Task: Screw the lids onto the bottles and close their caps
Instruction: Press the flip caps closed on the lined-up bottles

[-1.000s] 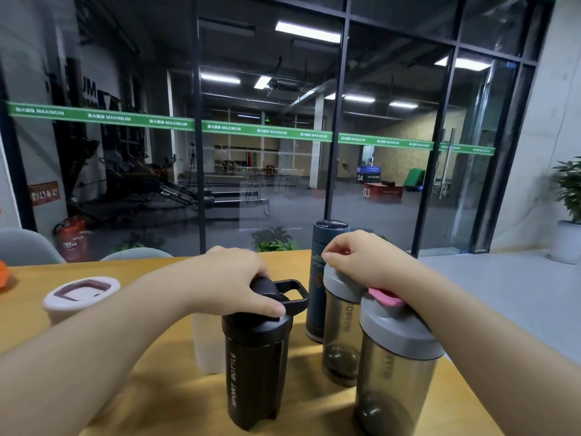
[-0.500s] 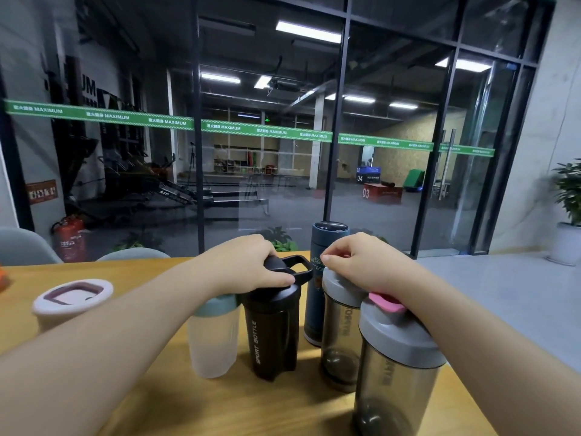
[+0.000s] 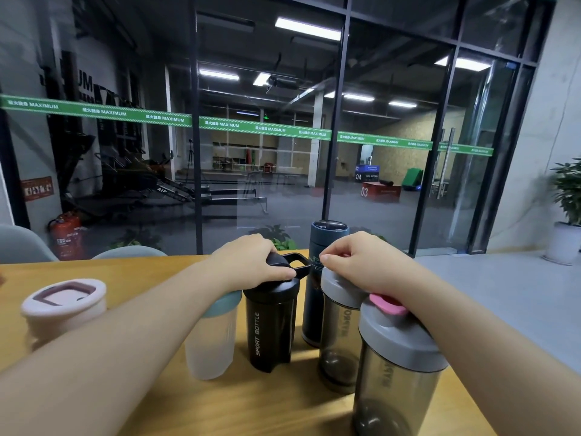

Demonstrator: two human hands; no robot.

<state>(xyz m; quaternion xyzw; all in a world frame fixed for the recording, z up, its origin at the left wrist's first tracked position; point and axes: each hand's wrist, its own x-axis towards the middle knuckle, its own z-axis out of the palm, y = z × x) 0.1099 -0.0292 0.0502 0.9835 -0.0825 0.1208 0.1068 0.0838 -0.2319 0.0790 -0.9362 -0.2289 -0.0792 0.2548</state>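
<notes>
The wooden table carried six bottles, and by the look of it the job was well past halfway. Biggest in the shot, nearest on the right, stood the smoky shaker with a grey lid seated on it and its pink cap lying flat, so that one read as done. Next, the black sport bottle stood upright mid-table with its black lid on top, and the left hand was curled over that lid, thumb pressed along the rim beside the carry loop. That grip was wrapped on the lid; whether it was fully screwed home could not be told. Just right of it, the second smoky bottle wore its grey lid too, and the right hand sat on top with fingers bent and fingertips pinched together over the cap area. The cap itself was hidden under the hand, so whether it was snapped shut could not be told. Behind those two rose the dark blue flask, top on. Tucked under the left forearm was the frosted bottle with a teal lid in place, its cap hidden. Far left, the pale pink cup showed its lid on.

My call: every lid appeared seated; what was left seemed to be a last tightening and a cap press on the two bottles under the hands.
</notes>
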